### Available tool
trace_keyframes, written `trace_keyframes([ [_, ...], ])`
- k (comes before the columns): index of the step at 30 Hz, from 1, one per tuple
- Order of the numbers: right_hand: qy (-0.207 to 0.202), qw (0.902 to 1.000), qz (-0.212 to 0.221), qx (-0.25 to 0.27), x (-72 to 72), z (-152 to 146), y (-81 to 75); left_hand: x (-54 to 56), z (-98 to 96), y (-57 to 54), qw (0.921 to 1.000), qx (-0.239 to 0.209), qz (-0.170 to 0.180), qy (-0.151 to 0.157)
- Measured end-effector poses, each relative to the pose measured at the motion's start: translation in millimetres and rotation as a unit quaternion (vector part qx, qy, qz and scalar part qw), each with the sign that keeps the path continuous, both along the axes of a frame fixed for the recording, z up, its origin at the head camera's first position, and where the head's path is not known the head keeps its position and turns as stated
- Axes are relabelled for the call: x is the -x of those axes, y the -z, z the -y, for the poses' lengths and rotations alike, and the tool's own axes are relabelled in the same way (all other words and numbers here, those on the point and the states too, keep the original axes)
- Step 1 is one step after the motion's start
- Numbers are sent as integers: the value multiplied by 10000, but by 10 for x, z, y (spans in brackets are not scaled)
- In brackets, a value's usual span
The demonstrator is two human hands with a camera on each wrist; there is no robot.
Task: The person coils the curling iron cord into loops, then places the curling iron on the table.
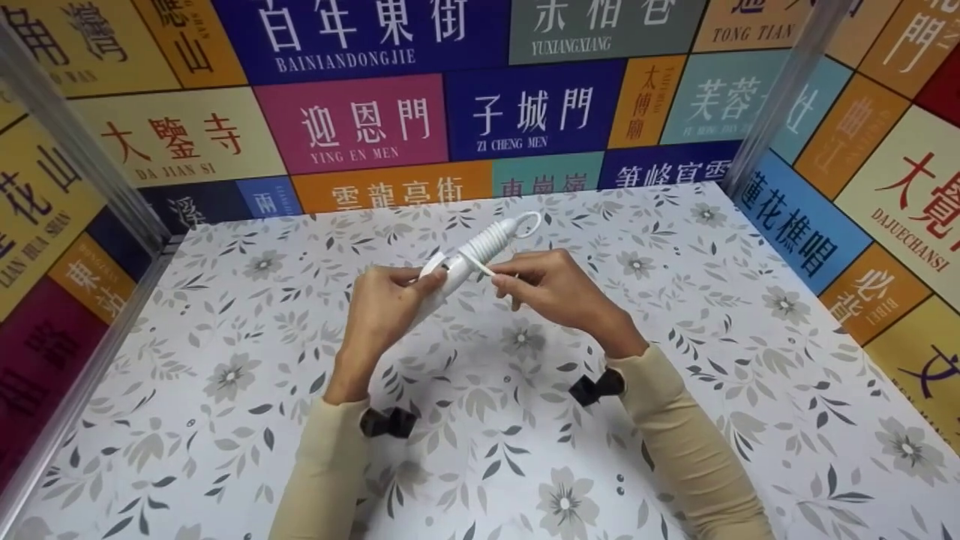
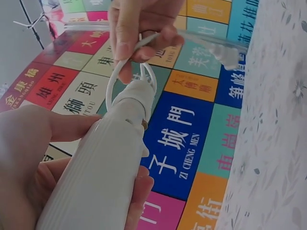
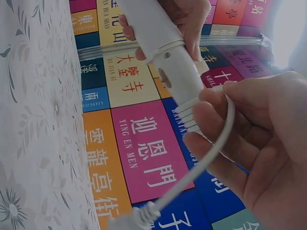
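A white tube-shaped appliance [image 1: 452, 279] is held tilted above the table, its far end pointing up and to the right. White cord [image 1: 486, 241] is wound in several turns round its upper part, and a loop [image 1: 531, 223] stands out at the tip. My left hand [image 1: 384, 304] grips the lower body; in the left wrist view the thumb and fingers lie round the ribbed white handle [image 2: 91, 177]. My right hand [image 1: 559, 289] pinches a length of cord beside the coil. In the right wrist view this cord [image 3: 211, 153] curves down to a ridged white end piece [image 3: 136, 218].
A white table [image 1: 562, 435] with a grey flower and leaf print lies under both hands. Panels with coloured lettered blocks [image 1: 349, 124] rise behind and at both sides, joined by metallic corner strips [image 1: 780, 97]. Black blocks [image 1: 388, 423] sit at both wrists.
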State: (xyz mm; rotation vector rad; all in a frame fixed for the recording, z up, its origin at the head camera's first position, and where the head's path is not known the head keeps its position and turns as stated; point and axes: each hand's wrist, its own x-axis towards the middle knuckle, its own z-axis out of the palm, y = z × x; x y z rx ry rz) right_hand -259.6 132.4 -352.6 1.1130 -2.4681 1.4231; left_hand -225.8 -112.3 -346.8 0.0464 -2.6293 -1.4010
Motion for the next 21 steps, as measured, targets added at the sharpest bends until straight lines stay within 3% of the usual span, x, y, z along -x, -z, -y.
trace_keyframes([
  [5, -307, 9986, 420, -14, 33, -13, 24, -9, 26, -33, 9996, -254, 16, 80],
  [13, -611, 9914, 1153, 40, 130, -25, 132, -15, 28, -49, 9998, -143, -60, 120],
  [21, -1055, 9861, 1254, -286, 197, -23, 232, -122, 5, -146, 9983, -277, -172, 487],
])
